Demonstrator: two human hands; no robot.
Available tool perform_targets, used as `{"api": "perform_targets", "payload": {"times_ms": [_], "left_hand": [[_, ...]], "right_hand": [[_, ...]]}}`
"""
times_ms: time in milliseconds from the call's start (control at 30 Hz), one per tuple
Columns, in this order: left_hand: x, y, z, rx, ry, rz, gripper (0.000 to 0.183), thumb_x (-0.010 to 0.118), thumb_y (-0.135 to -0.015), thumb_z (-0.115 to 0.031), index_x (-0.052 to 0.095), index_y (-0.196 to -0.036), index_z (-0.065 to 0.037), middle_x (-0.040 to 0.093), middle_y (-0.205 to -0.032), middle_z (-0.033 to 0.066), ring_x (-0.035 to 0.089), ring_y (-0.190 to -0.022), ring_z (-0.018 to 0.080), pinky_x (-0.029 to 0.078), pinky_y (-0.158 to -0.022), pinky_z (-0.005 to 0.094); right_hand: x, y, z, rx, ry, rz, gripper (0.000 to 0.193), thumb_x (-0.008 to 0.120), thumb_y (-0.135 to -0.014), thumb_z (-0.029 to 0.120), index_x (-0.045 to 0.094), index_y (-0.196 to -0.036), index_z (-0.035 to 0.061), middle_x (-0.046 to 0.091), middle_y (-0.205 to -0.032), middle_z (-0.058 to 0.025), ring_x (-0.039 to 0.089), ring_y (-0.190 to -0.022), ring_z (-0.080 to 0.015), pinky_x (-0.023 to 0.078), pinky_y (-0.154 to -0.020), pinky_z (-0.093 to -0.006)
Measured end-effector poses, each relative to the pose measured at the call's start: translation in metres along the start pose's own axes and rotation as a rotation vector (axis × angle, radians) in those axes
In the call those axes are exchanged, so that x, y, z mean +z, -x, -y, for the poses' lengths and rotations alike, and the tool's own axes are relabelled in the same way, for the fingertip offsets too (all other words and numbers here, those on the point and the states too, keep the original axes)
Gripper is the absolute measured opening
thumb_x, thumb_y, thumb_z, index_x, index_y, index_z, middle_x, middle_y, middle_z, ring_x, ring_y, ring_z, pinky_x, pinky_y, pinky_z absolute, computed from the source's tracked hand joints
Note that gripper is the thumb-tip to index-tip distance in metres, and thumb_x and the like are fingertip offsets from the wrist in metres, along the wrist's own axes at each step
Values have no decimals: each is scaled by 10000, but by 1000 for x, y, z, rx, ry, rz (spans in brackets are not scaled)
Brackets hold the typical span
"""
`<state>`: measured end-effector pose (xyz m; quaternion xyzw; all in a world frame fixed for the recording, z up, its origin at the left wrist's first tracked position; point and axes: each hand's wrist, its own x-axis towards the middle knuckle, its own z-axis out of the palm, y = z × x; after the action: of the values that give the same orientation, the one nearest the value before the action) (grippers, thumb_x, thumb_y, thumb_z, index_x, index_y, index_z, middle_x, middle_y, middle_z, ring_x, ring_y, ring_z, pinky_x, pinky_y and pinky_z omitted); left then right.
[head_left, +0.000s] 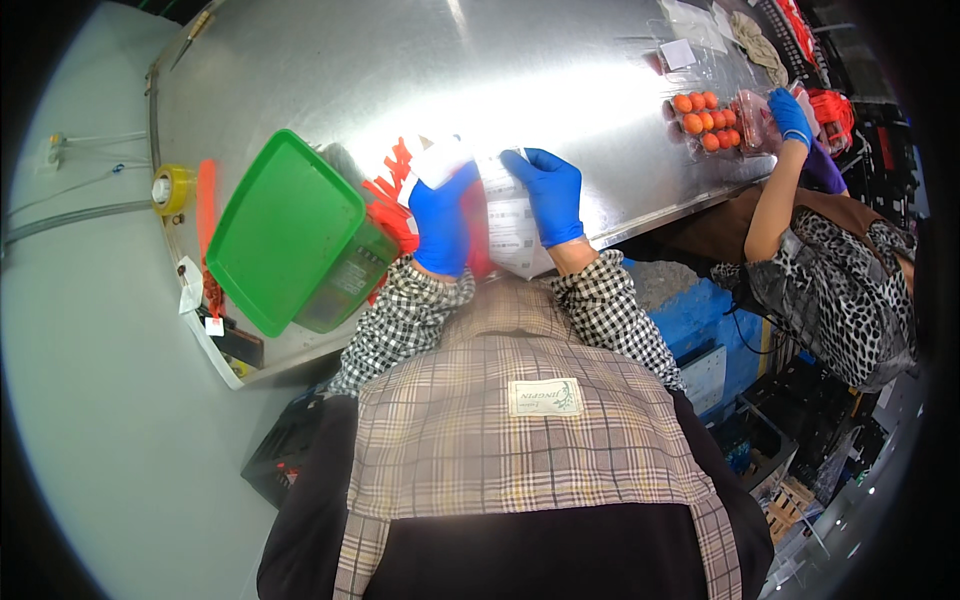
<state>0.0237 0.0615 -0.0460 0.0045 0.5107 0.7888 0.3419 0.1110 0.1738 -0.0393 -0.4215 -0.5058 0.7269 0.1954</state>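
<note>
Both my hands wear blue gloves and work close together at the table's near edge. My right hand [553, 195] pinches the upper part of a white printed label sheet [512, 232], which hangs down in front of my apron. My left hand [440, 225] is smeared by motion; its fingers look closed on a blurred red net [475, 225]. By its fingertips is a white paper piece [440, 160], partly hidden. A bunch of red net strips [392, 205] lies just left of that hand, beside a clear tub with a green lid [288, 230].
Yellow tape [172, 190], a red strip [208, 230] and a knife [192, 38] lie along the metal table's [400, 70] left side. At the right a co-worker's gloved hand [790, 115] is near packed round orange-red fruits [708, 120] and red nets [832, 115].
</note>
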Motion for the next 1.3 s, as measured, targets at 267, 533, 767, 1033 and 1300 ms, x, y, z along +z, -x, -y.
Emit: {"api": "perform_targets", "payload": {"times_ms": [267, 533, 767, 1033, 1300], "left_hand": [[0, 1, 3, 45, 50, -85, 187, 626, -925, -82, 641, -1094, -1, 636, -952, 16, 601, -856, 110, 494, -755, 245], [-24, -11, 26, 59, -69, -112, 167, 581, -943, -78, 662, -1054, 17, 644, -1020, 36, 603, -924, 137, 495, -826, 279], [-38, -24, 44, 101, 65, -197, 343, 629, -864, -28, 624, -1202, 31, 655, -1114, 82, 624, -1024, 207, 506, -892, 315], [-29, -18, 26, 52, 193, -260, 306, 639, -881, -50, 640, -1178, 22, 670, -1067, 60, 633, -946, 172, 511, -803, 293], [-13, -9, 23, 304, 17, -180, 322, 641, -880, -6, 628, -1200, 26, 678, -1085, 58, 649, -949, 170, 512, -853, 304]], "right_hand": [[6, 6, -6, 11, 10, -6, 225, 747, -868, 207, 734, -977, 11, 718, -849, -61, 657, -695, -128, 536, -643, -241], [16, 17, -4, 14, 76, 94, 368, 768, -831, 186, 661, -1117, -19, 712, -977, -108, 683, -845, -163, 563, -722, -291], [14, 17, -30, -213, 395, 80, 657, 798, -792, 237, 548, -1341, -25, 685, -1145, -169, 675, -993, -220, 555, -850, -309], [-23, 26, -15, 16, 214, 146, 393, 754, -844, 161, 658, -1174, -30, 711, -1032, -86, 674, -915, -161, 540, -803, -274], [-27, 20, 9, 72, 16, 397, 378, 713, -863, 145, 662, -1186, -45, 628, -1275, -112, 601, -1119, -161, 453, -995, -282]]}}
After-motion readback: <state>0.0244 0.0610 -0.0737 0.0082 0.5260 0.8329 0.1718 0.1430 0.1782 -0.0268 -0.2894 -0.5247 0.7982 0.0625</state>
